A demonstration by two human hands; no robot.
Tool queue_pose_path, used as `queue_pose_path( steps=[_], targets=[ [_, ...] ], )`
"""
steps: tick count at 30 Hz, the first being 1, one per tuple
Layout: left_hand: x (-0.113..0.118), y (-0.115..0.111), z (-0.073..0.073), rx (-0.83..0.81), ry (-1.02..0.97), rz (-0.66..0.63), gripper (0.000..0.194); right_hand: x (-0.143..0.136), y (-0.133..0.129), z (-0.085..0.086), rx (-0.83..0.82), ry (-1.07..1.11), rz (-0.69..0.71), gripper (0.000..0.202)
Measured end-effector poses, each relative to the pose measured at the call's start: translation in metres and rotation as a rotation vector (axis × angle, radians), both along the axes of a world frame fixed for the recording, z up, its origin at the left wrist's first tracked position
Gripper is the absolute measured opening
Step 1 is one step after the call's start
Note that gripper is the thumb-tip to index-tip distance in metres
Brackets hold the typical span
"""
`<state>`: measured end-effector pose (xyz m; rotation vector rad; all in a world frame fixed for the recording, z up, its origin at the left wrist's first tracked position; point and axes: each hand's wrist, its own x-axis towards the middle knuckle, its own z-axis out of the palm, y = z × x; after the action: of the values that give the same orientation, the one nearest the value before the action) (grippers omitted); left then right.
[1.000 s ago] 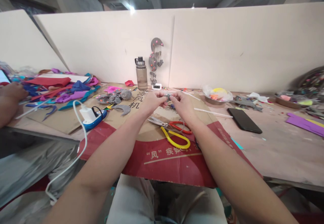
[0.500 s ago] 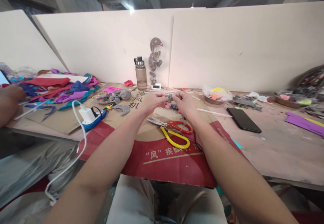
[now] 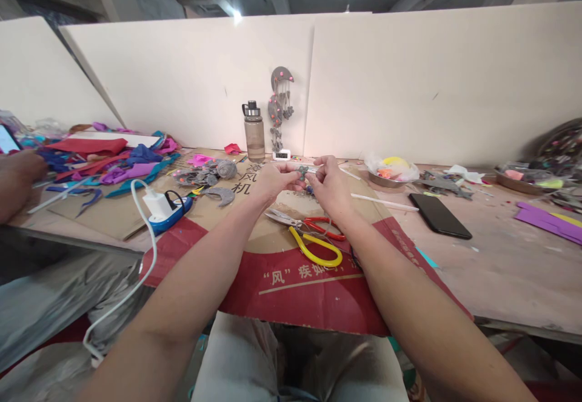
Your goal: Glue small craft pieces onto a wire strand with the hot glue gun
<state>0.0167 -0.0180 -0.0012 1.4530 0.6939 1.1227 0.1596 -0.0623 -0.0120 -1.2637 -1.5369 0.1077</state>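
My left hand (image 3: 278,185) pinches a small grey-green piece (image 3: 302,173), perhaps felt, between thumb and fingertips. My right hand (image 3: 331,188) is closed just beside it, with thumb and fingers drawn together; what they grip is too small to make out. Both hands are over the printed cardboard (image 3: 318,311). Below them lie scissors with yellow and red handles (image 3: 318,250), blades pointing left. A small dark blue bit (image 3: 310,190) shows under the right fingers.
Behind stand a water bottle (image 3: 254,132), a small white digital clock (image 3: 281,155) and a grey moon-shaped hanging ornament (image 3: 282,77). Grey felt pieces (image 3: 207,173) and a power strip (image 3: 170,217) lie left, a phone (image 3: 439,216) right. A co-worker's hand (image 3: 18,184) is far left.
My right hand's fingers have lifted and drawn slightly away from the small piece, which stays in my left fingertips. The scissors have not moved.
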Motion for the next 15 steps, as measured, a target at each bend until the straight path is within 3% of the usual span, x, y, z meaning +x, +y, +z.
queue_pose_path(
  steps=[7,15],
  targets=[
    [0.0006,0.0002,-0.0005,-0.001,-0.026,0.038,0.015,-0.0038,-0.0052,0.0039,0.018,-0.021,0.013,0.002],
    [0.0013,-0.0014,0.0001,0.011,-0.017,0.04,0.008,-0.002,-0.0039,0.005,0.014,-0.052,-0.023,0.005]
  ],
)
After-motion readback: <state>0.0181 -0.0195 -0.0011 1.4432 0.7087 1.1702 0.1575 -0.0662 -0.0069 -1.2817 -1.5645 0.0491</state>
